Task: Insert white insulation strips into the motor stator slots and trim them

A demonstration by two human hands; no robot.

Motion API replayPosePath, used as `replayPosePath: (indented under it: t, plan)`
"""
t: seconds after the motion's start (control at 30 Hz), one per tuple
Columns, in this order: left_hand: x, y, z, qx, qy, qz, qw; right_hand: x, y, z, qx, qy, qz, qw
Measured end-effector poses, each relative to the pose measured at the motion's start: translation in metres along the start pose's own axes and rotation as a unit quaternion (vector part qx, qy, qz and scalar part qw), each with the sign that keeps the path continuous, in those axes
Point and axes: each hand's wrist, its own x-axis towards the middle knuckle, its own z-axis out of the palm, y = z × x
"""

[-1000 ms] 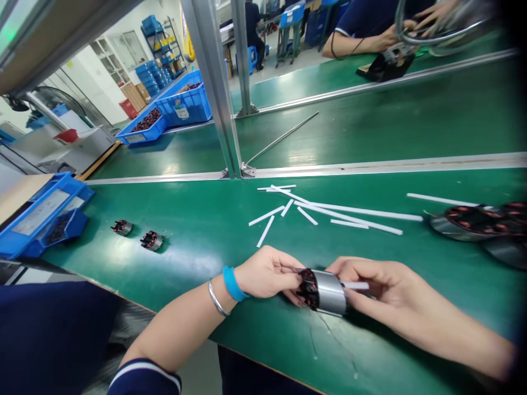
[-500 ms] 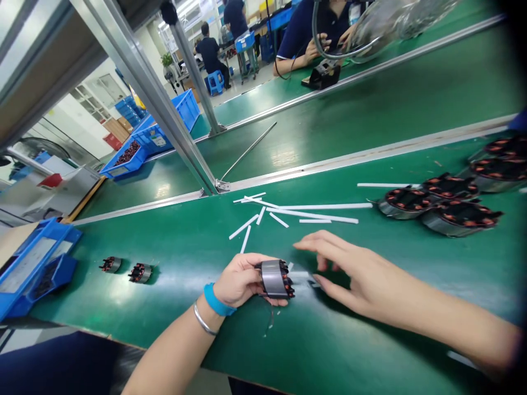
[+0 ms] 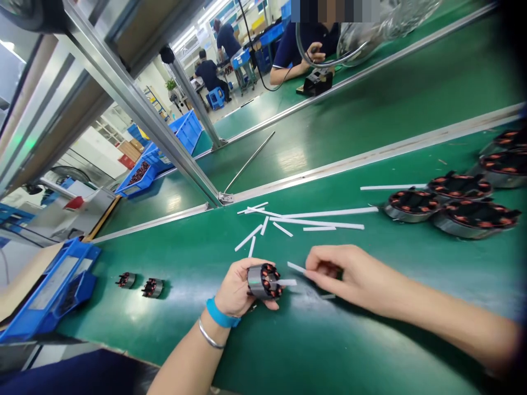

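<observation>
My left hand (image 3: 233, 288) is closed round a motor stator (image 3: 259, 282), a grey metal ring with copper coils and black insulation facing right. A white strip (image 3: 286, 282) sticks out of its open face. To the right, my right hand (image 3: 343, 269) pinches another white strip (image 3: 296, 267) between thumb and forefinger, its free end pointing at the stator but apart from it. Several loose white strips (image 3: 321, 223) lie on the green bench beyond my hands. Two small stators (image 3: 152, 287) rest on the left.
Several larger stators (image 3: 475, 218) cluster at the right. Blue bins (image 3: 76, 285) stand at the left edge. A metal post (image 3: 173, 142) rises from the rail behind the strips, near a thin rod (image 3: 251, 161). A co-worker's hand (image 3: 315, 53) is across the bench.
My right hand has closed its fingers on a white strip and lifted it from the bench. My left hand has turned the stator so its coil face shows more.
</observation>
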Motion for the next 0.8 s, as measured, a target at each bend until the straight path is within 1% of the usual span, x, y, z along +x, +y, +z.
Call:
replayPosePath:
  t: [0.07, 0.13, 0.23, 0.33, 0.47, 0.57, 0.63, 0.7, 0.73, 0.8]
  plan:
    - [0.001, -0.005, 0.001, 0.010, 0.001, -0.012, 1.000, -0.005, -0.006, -0.010, 0.118, -0.007, 0.016, 0.993]
    - [0.003, -0.010, 0.003, 0.021, -0.001, -0.027, 0.999, -0.009, -0.014, -0.012, 0.193, 0.009, 0.015, 0.981]
    - [0.005, -0.015, 0.003, 0.012, -0.021, -0.042, 0.999, -0.009, -0.020, -0.003, 0.222, 0.040, 0.013, 0.974]
    - [0.004, -0.017, 0.002, -0.032, -0.050, -0.051, 0.997, -0.007, -0.017, 0.008, 0.264, 0.069, 0.044, 0.961]
    - [0.003, -0.016, 0.001, -0.073, -0.066, -0.052, 0.994, -0.007, -0.013, 0.010, 0.255, 0.136, 0.104, 0.952]
    - [0.002, -0.016, 0.002, -0.080, -0.064, -0.050, 0.993, -0.006, -0.013, 0.006, 0.253, 0.143, 0.115, 0.950]
    - [0.002, -0.015, 0.004, -0.080, -0.060, -0.051, 0.994, -0.005, -0.015, 0.003, 0.260, 0.153, 0.108, 0.947]
    - [0.000, -0.014, 0.006, -0.076, -0.054, -0.054, 0.994, -0.004, -0.018, 0.002, 0.257, 0.143, 0.088, 0.952]
    - [0.000, -0.013, 0.007, -0.069, -0.051, -0.054, 0.995, -0.004, -0.020, 0.003, 0.247, 0.127, 0.079, 0.957]
    - [-0.002, -0.012, 0.010, -0.042, -0.044, -0.053, 0.997, -0.003, -0.021, 0.008, 0.214, 0.106, 0.083, 0.968]
